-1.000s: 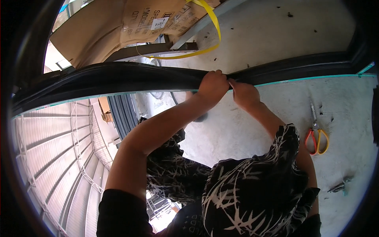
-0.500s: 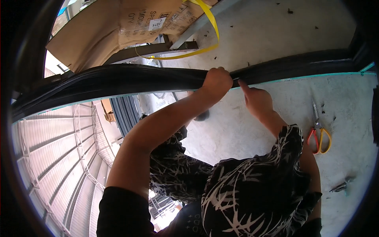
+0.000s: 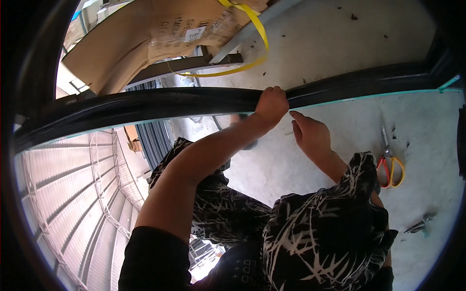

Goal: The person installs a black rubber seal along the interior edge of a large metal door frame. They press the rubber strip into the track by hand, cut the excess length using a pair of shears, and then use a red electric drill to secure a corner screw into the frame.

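A: While the left hand (image 3: 272, 104) is wrapped shut over the black frame rail (image 3: 160, 104), how does that rail handle?

B: Stiff and long, probably metal with a dark rubbery strip along its top; looks heavy-ish, so hold it by the solid edge, not the glass pane (image 3: 73, 184) under it. The glass is fragile and reflective.

A: Where's the rail sitting?

B: Runs across the view from far left to upper right, above the concrete floor (image 3: 340, 43). Left hand grips it about mid-span.

A: Right hand (image 3: 310, 136)?

B: Just below the rail, right beside the left hand, fingers loosely curled, index pointing up at the rail's lower edge. Empty, not quite touching as far as I can tell.

A: Around it?

B: Scissors (image 3: 391, 165) with red and yellow handles on the floor to the right, well apart. Cardboard box (image 3: 160, 34) and yellow strap (image 3: 252, 29) beyond the rail.
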A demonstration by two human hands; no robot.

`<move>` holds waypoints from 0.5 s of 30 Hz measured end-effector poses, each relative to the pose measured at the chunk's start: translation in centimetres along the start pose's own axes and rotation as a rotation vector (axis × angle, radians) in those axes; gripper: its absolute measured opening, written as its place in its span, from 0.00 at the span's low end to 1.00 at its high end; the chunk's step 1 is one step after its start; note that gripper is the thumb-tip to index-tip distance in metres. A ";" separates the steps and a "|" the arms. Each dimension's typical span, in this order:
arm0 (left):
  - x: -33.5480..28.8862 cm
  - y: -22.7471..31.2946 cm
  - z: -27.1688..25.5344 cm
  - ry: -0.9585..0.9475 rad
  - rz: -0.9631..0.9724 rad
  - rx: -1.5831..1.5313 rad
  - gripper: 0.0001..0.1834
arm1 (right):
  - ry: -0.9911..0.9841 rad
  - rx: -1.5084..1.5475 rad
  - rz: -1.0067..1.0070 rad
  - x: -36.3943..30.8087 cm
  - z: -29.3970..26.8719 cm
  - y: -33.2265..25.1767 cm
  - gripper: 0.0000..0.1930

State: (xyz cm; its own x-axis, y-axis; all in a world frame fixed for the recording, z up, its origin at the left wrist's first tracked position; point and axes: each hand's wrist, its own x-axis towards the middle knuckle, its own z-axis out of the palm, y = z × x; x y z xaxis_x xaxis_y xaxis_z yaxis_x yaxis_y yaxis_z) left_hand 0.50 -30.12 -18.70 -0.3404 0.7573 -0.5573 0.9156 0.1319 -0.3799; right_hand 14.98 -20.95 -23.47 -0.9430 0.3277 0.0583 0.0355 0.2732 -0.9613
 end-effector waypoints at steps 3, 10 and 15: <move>0.0 0.1 -0.2 -0.012 -0.014 -0.040 0.02 | -0.037 0.046 0.027 0.8 -1.1 -0.8 0.12; -5.6 -4.0 -6.6 -0.108 -0.171 0.125 0.02 | 0.088 0.107 -0.064 0.9 -0.7 -1.4 0.10; -7.3 -7.9 -13.8 -0.018 -0.069 0.062 0.01 | 0.041 0.135 -0.143 1.1 -0.4 -2.1 0.08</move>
State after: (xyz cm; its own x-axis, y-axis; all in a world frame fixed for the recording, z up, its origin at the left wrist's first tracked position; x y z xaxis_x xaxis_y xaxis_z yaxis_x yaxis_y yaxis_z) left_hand -1.32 -27.92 -1.43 -0.4068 0.7363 -0.5408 0.8748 0.1435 -0.4627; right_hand 14.03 -20.82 -21.25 -0.9210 0.3314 0.2050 -0.1451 0.1967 -0.9697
